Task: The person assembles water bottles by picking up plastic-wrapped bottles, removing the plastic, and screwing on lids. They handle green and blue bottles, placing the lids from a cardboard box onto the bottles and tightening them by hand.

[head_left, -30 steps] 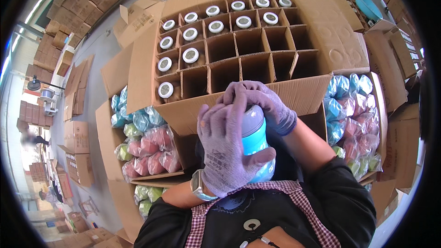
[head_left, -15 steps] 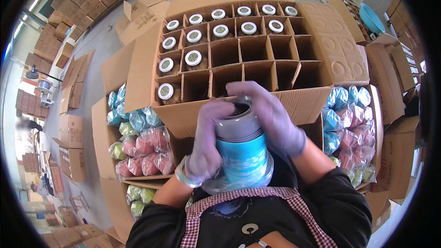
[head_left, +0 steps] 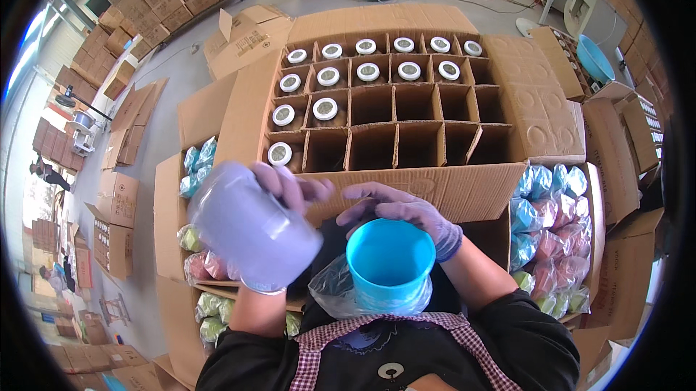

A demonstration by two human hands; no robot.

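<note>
At the far left, flattened cartons [head_left: 119, 199] lie on the floor, and beside them an open side box [head_left: 190, 173] holds bagged items in blue, green and pink. Just right of that your left hand [head_left: 254, 224] is raised close to the camera, gloved in pale purple and blurred. Its fingers [head_left: 290, 186] curl forward, but you cannot tell from this view whether they pinch anything.

The blue cup [head_left: 390, 259] sits at the centre, right in front of your chest, its open mouth turned up toward you and its long axis running roughly away from the camera. It stands in a clear plastic bag [head_left: 335, 291] bunched around its base. Your right hand [head_left: 406, 211] rests over the far rim, fingers spread and lightly curved against it, so this hand is the nearer one to the cup. Your left hand is beside the cup on the left and apart from it.

Beyond both hands, straight ahead of the cup, lies the big divided carton [head_left: 377, 101]. I count thirteen white-lidded jars [head_left: 325, 108] seated in it: six in the far row, four in the next, two in the third, one in the near row. The nearest free cells [head_left: 371, 146] are just past the carton's near flap.

At the right, another open box [head_left: 551, 231] holds more blue, pink and green bagged items, and a blue bin [head_left: 596, 59] stands further off.
</note>
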